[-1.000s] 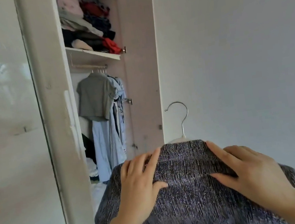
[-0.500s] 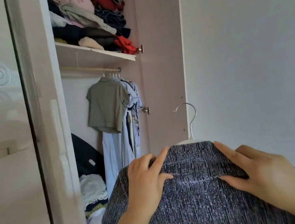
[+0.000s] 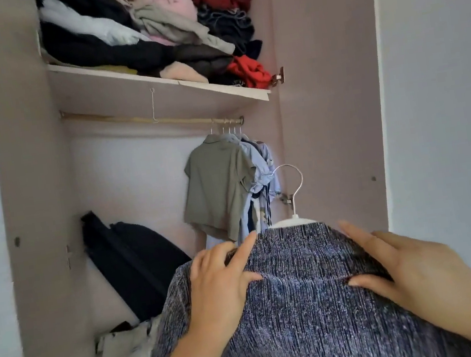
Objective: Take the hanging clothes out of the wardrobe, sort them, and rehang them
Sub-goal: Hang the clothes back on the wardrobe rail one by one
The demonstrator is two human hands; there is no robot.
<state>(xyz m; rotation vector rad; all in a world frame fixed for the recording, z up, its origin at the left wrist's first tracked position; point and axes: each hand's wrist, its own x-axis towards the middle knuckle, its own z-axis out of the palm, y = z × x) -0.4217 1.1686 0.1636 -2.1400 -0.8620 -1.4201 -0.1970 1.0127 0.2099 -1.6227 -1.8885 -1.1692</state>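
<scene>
Head view: the only camera, looking up into the open wardrobe (image 3: 324, 105) over both hands.
Knit top (image 3: 308, 319): a dark speckled garment on a white hanger, held up low in the frame at 6 o'clock, outside the wardrobe and not yet on the rail.
Hanger hook (image 3: 296, 181): bare metal, upright above the collar, its open end facing 9 o'clock.
Left hand (image 3: 221, 280): held the top's left shoulder, thumb on the near face, fingers laid over the edge.
Right hand (image 3: 407, 269): held the right shoulder likewise, a fold of cloth caught between thumb and forefinger.
Rail (image 3: 153, 120): under the shelf (image 3: 154, 83), at 11 o'clock from the hook, bare over most of its length.
Hung clothes: an olive shirt (image 3: 217, 187) and blue shirts (image 3: 261, 174) bunched at the rail's 3 o'clock end.
Shelf load: a loose pile of folded clothes (image 3: 161, 22) at 12 o'clock.
Wardrobe floor: a black item (image 3: 132, 268) leaned at 8 o'clock above crumpled pale cloth.
Step in hand: probably rehanging the top.
Doing it well: one hand should probably shift to the hook's neck, raise the hook above the rail, and drop it on just beside the olive shirt, keeping the shoulders level so the knit does not slide off.
</scene>
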